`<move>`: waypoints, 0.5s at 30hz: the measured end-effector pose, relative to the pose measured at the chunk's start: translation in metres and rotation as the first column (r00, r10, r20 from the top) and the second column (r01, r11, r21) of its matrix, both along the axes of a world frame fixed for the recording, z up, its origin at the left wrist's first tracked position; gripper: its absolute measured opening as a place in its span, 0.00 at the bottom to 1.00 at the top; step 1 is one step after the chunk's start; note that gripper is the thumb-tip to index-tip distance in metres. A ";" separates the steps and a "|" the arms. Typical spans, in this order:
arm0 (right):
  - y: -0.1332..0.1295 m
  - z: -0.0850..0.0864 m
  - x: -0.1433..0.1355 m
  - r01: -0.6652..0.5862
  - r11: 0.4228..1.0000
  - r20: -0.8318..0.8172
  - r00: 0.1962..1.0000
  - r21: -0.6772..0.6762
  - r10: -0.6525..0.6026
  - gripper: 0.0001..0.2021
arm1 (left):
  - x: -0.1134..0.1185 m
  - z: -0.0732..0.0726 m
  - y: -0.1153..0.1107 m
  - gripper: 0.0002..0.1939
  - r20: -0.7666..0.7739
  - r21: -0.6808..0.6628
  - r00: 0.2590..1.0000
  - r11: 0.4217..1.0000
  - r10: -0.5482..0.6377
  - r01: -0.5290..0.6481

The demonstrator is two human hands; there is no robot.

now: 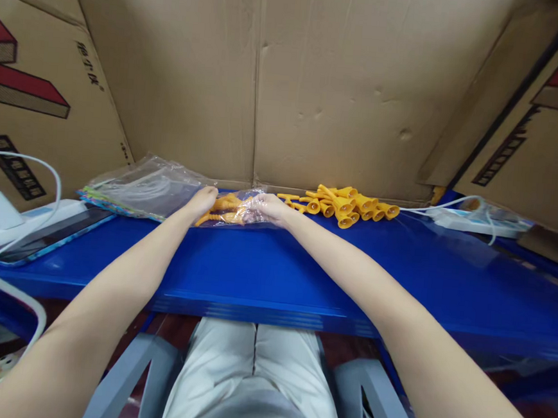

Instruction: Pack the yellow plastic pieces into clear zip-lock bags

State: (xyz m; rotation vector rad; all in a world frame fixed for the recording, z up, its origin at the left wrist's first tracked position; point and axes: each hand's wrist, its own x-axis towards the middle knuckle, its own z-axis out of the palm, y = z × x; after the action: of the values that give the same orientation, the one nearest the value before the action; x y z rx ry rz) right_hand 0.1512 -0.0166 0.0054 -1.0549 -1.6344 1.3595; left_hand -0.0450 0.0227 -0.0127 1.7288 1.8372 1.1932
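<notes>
Cardboard (347,79) is standing behind the blue bench (264,272), where the left hand (205,201) and right hand (270,207) are grasping a clear plastic bag (251,214), yellow plastic pieces (225,216) seemingly inside. Bag handling is apparently occupying this step; the next move is probably requiring steady pinching.

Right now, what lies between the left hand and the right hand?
Ridged yellow pieces and crinkled clear plastic film lie there, as the head view shows.

Both bare arms (131,275) stretched forward, hands (205,199) near each other, fingers (261,201) bent.
</notes>
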 end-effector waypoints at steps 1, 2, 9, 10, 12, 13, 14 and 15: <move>0.000 0.002 0.002 0.002 0.997 0.132 0.991 0.083 -0.013 0.09 | 0.000 0.000 0.000 0.23 -0.081 -0.012 0.997 1.000 0.003 -0.004; -0.001 0.005 0.004 -0.011 0.985 0.277 0.960 0.174 -0.038 0.10 | 0.000 0.000 0.000 0.23 -0.160 -0.032 0.987 0.999 -0.002 -0.003; -0.010 0.035 0.038 -0.199 0.797 0.776 0.448 0.571 -0.444 0.08 | 0.002 0.006 -0.006 0.26 -0.358 -0.102 0.932 0.995 -0.060 0.025; -0.012 0.036 0.046 -0.191 0.792 0.786 0.386 0.580 -0.483 0.10 | 0.002 0.006 -0.006 0.26 -0.368 -0.101 0.927 0.994 -0.065 0.029; -0.016 0.033 0.062 -0.175 0.776 0.787 0.274 0.606 -0.553 0.14 | 0.002 0.006 -0.007 0.26 -0.385 -0.094 0.920 0.995 -0.070 0.037; -0.018 0.028 0.070 -0.167 0.767 0.780 0.237 0.620 -0.579 0.15 | 0.001 0.005 -0.007 0.26 -0.389 -0.086 0.919 0.996 -0.068 0.037; -0.018 0.023 0.078 -0.166 0.761 0.776 0.221 0.627 -0.591 0.16 | 0.001 0.005 -0.007 0.26 -0.392 -0.073 0.918 0.997 -0.061 0.035; -0.017 0.016 0.086 -0.151 0.764 0.774 0.225 0.628 -0.592 0.16 | 0.001 0.005 -0.007 0.26 -0.393 -0.058 0.918 0.998 -0.050 0.030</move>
State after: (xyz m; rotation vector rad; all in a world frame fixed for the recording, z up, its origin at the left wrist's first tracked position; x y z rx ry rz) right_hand 0.2373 -0.0339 0.0214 -1.7793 -2.3333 -0.3571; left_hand -0.0442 0.0154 -0.0081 2.0848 2.0166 0.8133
